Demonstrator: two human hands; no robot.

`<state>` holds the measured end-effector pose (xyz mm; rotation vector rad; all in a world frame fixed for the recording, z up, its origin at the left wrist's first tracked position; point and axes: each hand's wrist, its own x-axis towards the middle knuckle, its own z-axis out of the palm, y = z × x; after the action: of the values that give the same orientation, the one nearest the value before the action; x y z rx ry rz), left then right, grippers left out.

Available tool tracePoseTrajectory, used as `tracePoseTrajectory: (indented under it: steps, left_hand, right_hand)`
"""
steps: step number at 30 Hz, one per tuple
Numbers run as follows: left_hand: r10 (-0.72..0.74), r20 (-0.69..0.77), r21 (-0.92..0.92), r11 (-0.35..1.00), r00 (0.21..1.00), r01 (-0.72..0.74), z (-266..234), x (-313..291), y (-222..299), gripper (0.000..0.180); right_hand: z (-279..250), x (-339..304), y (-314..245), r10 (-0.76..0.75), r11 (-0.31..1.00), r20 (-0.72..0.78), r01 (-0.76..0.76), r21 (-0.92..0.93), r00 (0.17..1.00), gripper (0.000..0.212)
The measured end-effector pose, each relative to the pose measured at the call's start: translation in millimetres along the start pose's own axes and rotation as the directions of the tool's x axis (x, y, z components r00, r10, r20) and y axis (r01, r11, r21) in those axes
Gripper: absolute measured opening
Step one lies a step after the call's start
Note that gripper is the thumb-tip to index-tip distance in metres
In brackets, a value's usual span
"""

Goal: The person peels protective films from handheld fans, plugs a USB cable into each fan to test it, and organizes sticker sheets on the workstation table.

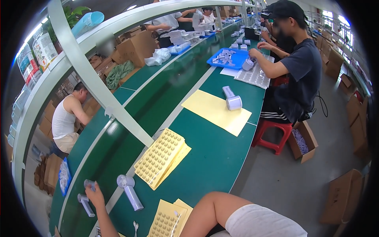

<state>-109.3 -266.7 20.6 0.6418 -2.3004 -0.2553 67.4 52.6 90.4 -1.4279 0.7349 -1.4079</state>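
On the green work table (213,158), near its left edge, the left hand (94,195) is closing around a small grey handheld fan (89,184); two more fans (130,191) are lying just beside it, and yellow sticker sheets (160,158) nearby are looking mostly unused. The right hand is not showing, so its grip cannot be told.

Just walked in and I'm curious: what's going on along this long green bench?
It is a workbench line. The camera wearer's left hand reaches out over the green bench and holds a small grey handheld fan; two more such fans lie close by. Their right hand is out of view. Yellow sheets of small round pads lie beside them. Further along, a seated co-worker handles a grey part next to a blue tray.
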Motion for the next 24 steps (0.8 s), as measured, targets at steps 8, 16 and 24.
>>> tracePoseTrajectory:
  steps: [8,16,24]
  left_hand:
    - [0.120,0.836,-0.248,0.953,0.535,0.174,-34,-75,117,0.062]
    - [-0.030,0.826,-0.454,0.555,0.563,0.697,-34,-78,103,0.039]
    - [0.235,0.626,-0.367,-0.753,0.744,0.546,-98,-79,122,0.032]
  right_hand:
    - [7,-1,7,-0.010,0.998,0.116,0.018,-0.061,0.993,0.031]
    - [0,9,19,-0.057,0.998,-0.074,0.055,-0.031,0.996,0.022]
    - [-45,37,31,-0.155,0.964,-0.493,0.239,0.113,0.856,0.010]
